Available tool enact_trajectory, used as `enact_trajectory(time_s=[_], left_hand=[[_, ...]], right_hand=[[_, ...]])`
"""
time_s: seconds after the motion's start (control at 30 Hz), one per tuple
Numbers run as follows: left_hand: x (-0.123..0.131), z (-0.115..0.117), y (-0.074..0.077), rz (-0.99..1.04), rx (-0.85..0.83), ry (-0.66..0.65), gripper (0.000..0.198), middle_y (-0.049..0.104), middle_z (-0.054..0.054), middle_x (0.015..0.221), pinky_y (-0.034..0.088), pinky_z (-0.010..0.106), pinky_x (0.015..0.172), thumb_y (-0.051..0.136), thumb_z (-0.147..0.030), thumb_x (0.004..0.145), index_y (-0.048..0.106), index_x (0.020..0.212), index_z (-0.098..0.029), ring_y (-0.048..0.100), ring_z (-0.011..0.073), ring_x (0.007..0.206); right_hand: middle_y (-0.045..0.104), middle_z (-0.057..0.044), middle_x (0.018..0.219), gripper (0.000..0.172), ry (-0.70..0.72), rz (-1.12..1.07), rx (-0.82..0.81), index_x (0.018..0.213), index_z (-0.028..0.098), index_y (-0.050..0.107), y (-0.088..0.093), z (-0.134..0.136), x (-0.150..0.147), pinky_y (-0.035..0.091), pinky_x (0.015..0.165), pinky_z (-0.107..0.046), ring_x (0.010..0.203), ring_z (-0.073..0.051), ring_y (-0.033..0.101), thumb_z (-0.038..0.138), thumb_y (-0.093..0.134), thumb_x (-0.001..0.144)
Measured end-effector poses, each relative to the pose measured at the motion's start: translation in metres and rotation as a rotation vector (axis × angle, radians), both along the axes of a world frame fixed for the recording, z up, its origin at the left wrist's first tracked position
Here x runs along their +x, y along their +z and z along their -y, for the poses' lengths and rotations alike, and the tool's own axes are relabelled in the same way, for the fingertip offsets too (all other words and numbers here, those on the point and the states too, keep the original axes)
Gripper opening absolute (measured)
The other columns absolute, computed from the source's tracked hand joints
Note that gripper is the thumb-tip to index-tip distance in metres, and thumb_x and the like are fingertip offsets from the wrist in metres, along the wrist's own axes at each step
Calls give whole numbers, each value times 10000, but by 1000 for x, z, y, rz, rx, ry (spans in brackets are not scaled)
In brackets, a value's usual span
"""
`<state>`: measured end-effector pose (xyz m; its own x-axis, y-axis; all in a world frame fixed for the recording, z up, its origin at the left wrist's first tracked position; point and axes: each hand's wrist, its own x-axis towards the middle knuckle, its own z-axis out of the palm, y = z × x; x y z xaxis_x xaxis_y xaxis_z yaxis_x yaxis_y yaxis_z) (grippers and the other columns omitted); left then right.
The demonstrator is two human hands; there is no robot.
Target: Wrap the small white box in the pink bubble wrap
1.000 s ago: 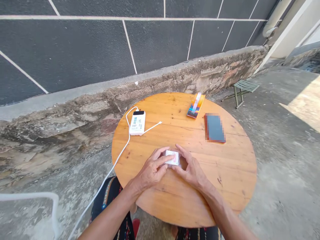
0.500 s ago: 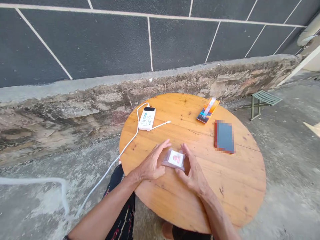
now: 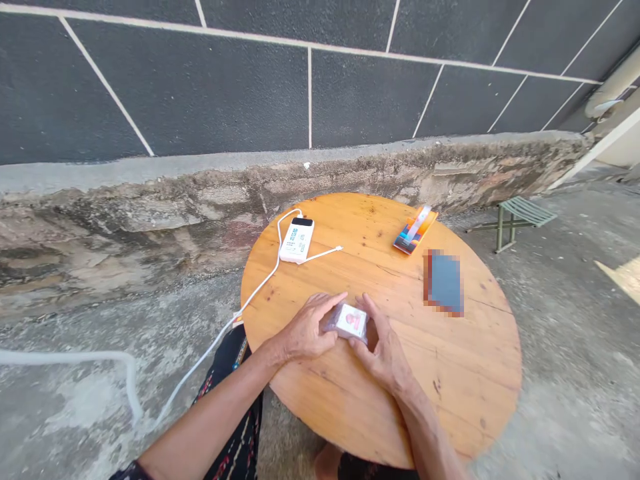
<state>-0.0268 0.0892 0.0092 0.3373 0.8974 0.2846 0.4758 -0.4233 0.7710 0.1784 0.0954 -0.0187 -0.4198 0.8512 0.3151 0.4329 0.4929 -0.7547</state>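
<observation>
One left hand (image 3: 306,330) and one right hand (image 3: 386,350) stand apart, curved about opposite sides of one small wrapped box (image 3: 351,321) near the middle of one round table (image 3: 460,380); whether they clamp it, I can't tell. Rightward I have open room to its edge. Farther off I count one blurred dark slab (image 3: 445,283), one white power bank (image 3: 297,241) near the left edge, one orange-and-blue packet (image 3: 416,231), then one stool (image 3: 529,209).

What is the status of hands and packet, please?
Left hand, right hand: at sides of packet, grip unclear. Packet: printed face up. Power bank: farther off, left.
</observation>
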Motion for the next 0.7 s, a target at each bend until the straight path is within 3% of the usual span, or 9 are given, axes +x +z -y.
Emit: enact_trajectory(time_s=[0.13, 0.4, 0.57, 0.7], left_hand=[[-2, 3, 4, 11, 19, -31, 811, 372, 93, 1426, 309, 461, 1090, 547, -111, 631, 313, 1402, -204, 368, 282, 1292], [-4, 5, 2, 55, -16, -4, 863, 365, 106, 1433, 298, 462, 1096, 569, -123, 661, 203, 1439, -201, 357, 278, 1303], [-5, 3, 0, 47, -15, -29, 839, 411, 97, 1392, 317, 460, 1076, 628, -202, 683, 241, 1427, -221, 395, 280, 1263], [-4, 1, -2, 54, -22, 3, 791, 428, 110, 1374, 328, 470, 1057, 650, -349, 737, 269, 1418, -218, 419, 284, 1232]], right_hand=[[341, -91, 1456, 781, 13, 3, -31, 1454, 264, 187, 2, 1, 3, 335, 1065, -485, 1285, -286, 396, 332, 601, 795], [332, -82, 1462, 794, 16, -73, -134, 1450, 292, 189, 10, 4, 5, 311, 1076, -504, 1306, -286, 365, 414, 621, 795], [347, -68, 1457, 591, 45, -202, -234, 1407, 300, 304, 19, 3, 8, 312, 1081, -488, 1304, -266, 373, 439, 509, 871], [466, -74, 1365, 377, -83, -273, -134, 1224, 289, 515, 19, 1, 12, 364, 1038, -502, 1286, -279, 396, 400, 538, 865]])
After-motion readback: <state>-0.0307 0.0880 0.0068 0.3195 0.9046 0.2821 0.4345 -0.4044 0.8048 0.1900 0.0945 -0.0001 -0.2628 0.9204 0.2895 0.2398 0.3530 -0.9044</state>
